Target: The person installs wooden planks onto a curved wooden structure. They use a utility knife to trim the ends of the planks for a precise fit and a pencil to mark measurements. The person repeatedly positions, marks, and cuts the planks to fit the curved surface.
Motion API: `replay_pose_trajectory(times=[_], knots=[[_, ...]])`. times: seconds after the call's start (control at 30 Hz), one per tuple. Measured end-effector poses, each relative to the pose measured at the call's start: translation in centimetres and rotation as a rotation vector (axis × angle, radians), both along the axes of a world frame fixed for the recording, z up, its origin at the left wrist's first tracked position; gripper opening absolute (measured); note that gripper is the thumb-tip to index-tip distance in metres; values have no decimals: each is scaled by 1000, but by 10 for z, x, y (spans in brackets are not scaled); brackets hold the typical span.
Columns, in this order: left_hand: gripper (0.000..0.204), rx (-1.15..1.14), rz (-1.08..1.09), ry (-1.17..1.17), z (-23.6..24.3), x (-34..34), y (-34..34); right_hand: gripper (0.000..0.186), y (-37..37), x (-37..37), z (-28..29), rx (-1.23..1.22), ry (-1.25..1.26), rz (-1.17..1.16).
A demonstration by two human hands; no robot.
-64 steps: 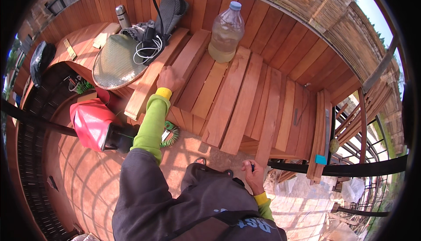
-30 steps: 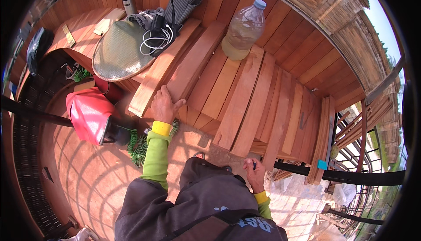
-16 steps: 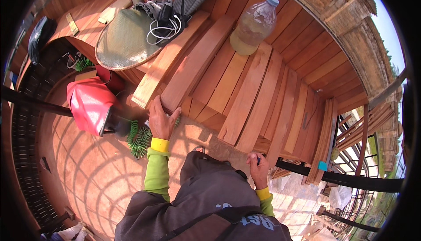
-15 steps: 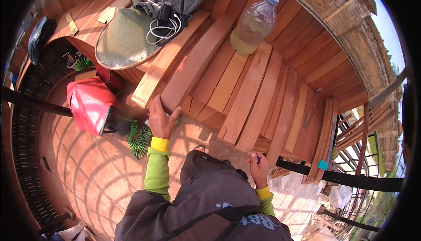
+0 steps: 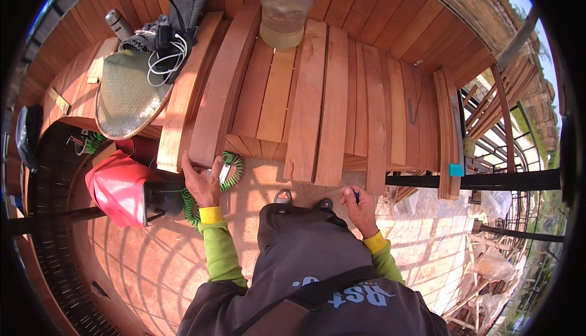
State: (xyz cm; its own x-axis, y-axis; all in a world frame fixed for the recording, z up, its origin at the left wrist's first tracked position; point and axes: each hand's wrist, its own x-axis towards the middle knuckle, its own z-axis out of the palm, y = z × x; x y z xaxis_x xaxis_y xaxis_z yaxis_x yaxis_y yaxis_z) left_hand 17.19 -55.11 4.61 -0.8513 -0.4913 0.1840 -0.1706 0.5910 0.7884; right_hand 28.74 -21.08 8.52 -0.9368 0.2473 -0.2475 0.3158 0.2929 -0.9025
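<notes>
In the head view, the left hand (image 5: 202, 184) has its thumb and fingers spread about the near end of a long reddish-brown wooden plank (image 5: 221, 82), which runs away from the fingertips across a slatted brown wooden bench (image 5: 251, 94). The right fingers curl around a small dark-blue object (image 5: 357, 197). At least four more planks (image 5: 334, 107) already lie across, ends uneven; whether any is fastened cannot be told. Beyond the left fingers are one clear plastic bottle (image 5: 285, 15) and one conical woven hat (image 5: 130, 94).

Pale blue lettering (image 5: 360, 295) stands on the dark shirt (image 5: 323, 255)
</notes>
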Motion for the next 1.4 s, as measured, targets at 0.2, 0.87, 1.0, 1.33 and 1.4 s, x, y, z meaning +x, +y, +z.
replay_pose_trajectory(times=[0.2,0.87,1.0,1.33,1.4], knots=[[78,-15,10,-22,7,1,11,27,13,11,-12,-76,101,-161],[30,356,-547,246,76,34,206,40,150,0,37,-1325,572,-576],[27,843,-919,-74,104,65,291,42,156,-4,53,-1466,550,-479],[32,1054,-1175,-126,111,81,396,46,175,-1,68,-1544,320,-391],[29,1034,-1174,-73,113,81,402,47,176,1,72,-1510,236,-385]])
